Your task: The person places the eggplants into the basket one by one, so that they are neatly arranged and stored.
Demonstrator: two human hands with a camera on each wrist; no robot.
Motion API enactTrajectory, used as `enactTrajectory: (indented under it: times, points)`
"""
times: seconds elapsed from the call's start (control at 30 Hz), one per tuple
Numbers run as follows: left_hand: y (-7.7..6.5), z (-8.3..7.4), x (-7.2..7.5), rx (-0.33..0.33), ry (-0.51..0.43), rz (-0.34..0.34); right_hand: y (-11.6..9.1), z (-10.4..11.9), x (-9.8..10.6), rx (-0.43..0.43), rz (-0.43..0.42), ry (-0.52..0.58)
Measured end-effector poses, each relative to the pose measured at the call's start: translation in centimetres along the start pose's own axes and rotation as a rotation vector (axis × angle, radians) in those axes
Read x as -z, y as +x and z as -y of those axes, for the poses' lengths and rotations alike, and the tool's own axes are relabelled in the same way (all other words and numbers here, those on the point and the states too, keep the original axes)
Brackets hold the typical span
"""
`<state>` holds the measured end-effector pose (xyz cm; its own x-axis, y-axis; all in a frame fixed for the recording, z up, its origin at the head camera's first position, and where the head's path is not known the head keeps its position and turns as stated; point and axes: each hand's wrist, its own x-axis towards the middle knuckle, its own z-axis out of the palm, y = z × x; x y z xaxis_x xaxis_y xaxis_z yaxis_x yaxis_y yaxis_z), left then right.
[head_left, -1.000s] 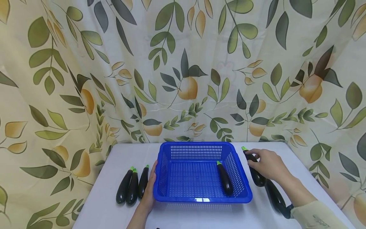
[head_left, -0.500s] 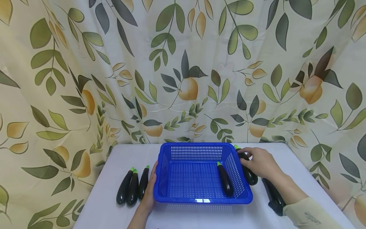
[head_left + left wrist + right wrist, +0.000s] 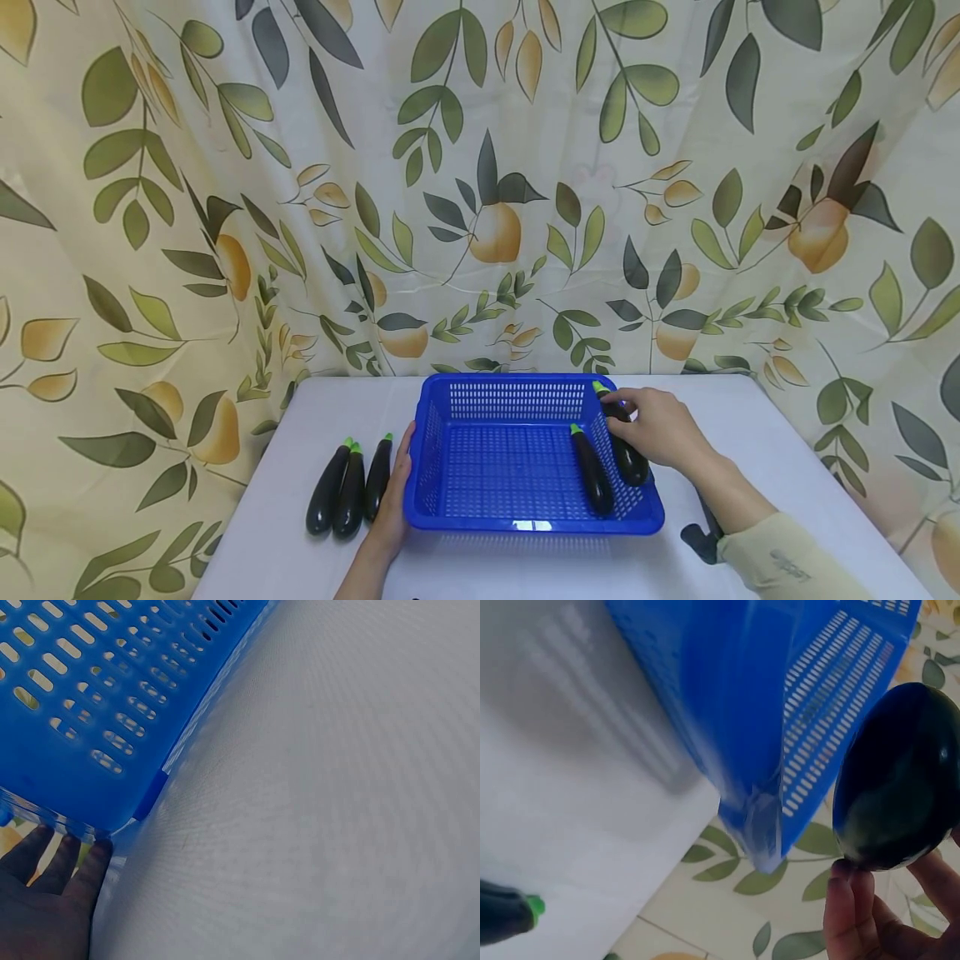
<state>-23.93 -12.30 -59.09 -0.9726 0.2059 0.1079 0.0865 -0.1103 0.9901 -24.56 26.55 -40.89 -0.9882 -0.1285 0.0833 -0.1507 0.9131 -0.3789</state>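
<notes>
Your right hand [image 3: 662, 427] pinches one glossy dark eggplant [image 3: 628, 458], thumb and fingers [image 3: 844, 900] parted only by the width of its body. You hold it across its upper side, green stem end pointing away from you, probably so the fingers stay above the rim while the eggplant hangs beneath them. Under those fingers is the right wall of the blue plastic basket [image 3: 502, 467]; whether the eggplant touches the rim, you cannot tell from here. Just left of the same fingers and lower down, a second eggplant [image 3: 592, 475] lies on the basket floor near that wall, almost parallel to the held one, perhaps because that side is the easiest for your right arm to reach. Your left hand [image 3: 390, 504] lies along the basket's opposite side with its fingers nearly straight and curled round nothing (their tips are partly lost behind the rim in the left wrist view); that flat contact likely keeps the basket from sliding. Beyond the left fingers, on their outer side, three eggplants [image 3: 349, 492] rest close together on the white surface [image 3: 495, 575], stems pointing away from you like the held one. Below your right fingers, towards your sleeve [image 3: 787, 550], another eggplant [image 3: 506, 913] lies on the surface, mostly hidden by your forearm in the head view.
</notes>
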Motion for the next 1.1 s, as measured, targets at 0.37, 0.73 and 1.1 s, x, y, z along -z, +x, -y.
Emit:
enactTrajectory:
  times: [0.37, 0.73, 1.1]
  points:
    - [0.0, -0.1, -0.1, 0.013, -0.001, -0.006, 0.6, 0.7, -1.6, 0.027, -0.013, 0.006]
    - [0.1, -0.2, 0.0, 0.005, 0.012, 0.008, 1.1, 1.1, -2.7, 0.044, -0.020, 0.026]
    - [-0.1, -0.2, -0.1, -0.010, -0.007, 0.008, 1.5, 1.4, -3.9, 0.034, -0.012, 0.023]
